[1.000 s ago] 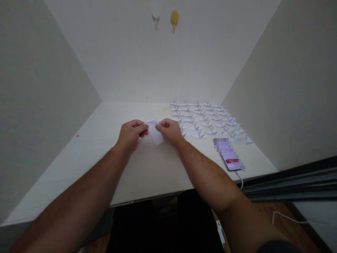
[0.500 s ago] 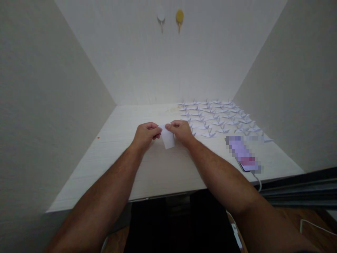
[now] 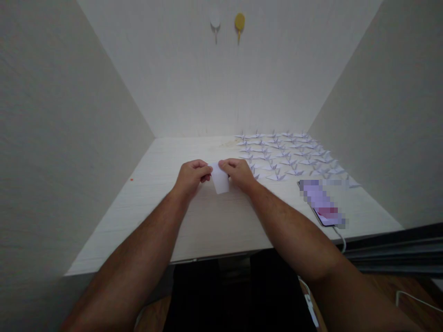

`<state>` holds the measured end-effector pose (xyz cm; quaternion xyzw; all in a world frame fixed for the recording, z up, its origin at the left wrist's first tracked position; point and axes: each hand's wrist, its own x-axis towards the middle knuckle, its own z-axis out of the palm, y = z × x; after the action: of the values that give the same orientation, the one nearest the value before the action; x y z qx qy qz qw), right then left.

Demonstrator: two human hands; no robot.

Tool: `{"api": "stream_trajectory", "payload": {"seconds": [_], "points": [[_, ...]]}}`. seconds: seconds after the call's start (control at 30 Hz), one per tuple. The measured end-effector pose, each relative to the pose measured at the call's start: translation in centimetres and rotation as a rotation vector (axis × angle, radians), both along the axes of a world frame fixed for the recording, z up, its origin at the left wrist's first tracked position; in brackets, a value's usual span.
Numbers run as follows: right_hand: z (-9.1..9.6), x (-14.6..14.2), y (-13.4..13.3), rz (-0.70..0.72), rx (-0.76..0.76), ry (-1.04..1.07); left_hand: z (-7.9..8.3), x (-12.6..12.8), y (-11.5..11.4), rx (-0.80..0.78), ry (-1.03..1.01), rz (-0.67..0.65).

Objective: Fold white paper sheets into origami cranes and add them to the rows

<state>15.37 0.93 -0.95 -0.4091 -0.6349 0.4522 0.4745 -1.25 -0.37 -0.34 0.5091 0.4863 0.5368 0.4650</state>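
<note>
Between my two hands a small white sheet of paper hangs above the table, its lower end pointing toward me. My left hand pinches the paper's upper left corner between thumb and fingers. On the opposite side my right hand grips the upper right edge, thumb lying on the face of the sheet. The fingers behind the paper are partly hidden. Several white folded paper cranes stand in rows on the table just beyond and to the right of my right hand.
A phone with a blurred screen lies at the right, a white cable running off the front edge of the white table. Walls enclose the table on three sides. A white hook and a yellow hook are on the back wall.
Both hands keep their hold on the paper and have barely moved. My right thumb sits slightly farther right on the sheet. The whole view has shifted a little.
</note>
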Motion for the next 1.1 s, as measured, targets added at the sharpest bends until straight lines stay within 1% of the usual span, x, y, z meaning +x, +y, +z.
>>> {"api": "stream_trajectory", "payload": {"seconds": [0.1, 0.23, 0.33, 0.5, 0.6, 0.67, 0.87, 1.1], "points": [[-0.1, 0.1, -0.1, 0.058, -0.038, -0.070, 0.1, -0.1, 0.1, 0.003, -0.073, 0.042], [-0.2, 0.2, -0.1, 0.022, 0.007, -0.130, 0.2, 0.0, 0.1, -0.006, -0.122, 0.070], [-0.2, 0.2, 0.0, 0.024, 0.005, -0.138, 0.2, -0.1, 0.1, -0.011, -0.120, 0.079], [-0.4, 0.2, 0.1, 0.096, -0.024, -0.194, 0.3, -0.4, 0.3, 0.011, -0.113, 0.125], [-0.5, 0.2, 0.1, 0.091, -0.020, -0.228, 0.2, -0.6, 0.4, 0.012, -0.101, 0.159], [-0.4, 0.2, 0.0, 0.093, -0.041, -0.229, 0.1, -0.7, 0.5, 0.009, -0.090, 0.175], [-0.1, 0.0, -0.3, 0.160, -0.126, -0.258, -0.2, -1.2, 0.9, 0.034, -0.097, 0.242], [0.0, -0.2, -0.4, 0.144, -0.092, -0.362, 0.0, -1.3, 1.0, 0.031, -0.089, 0.282]]}}
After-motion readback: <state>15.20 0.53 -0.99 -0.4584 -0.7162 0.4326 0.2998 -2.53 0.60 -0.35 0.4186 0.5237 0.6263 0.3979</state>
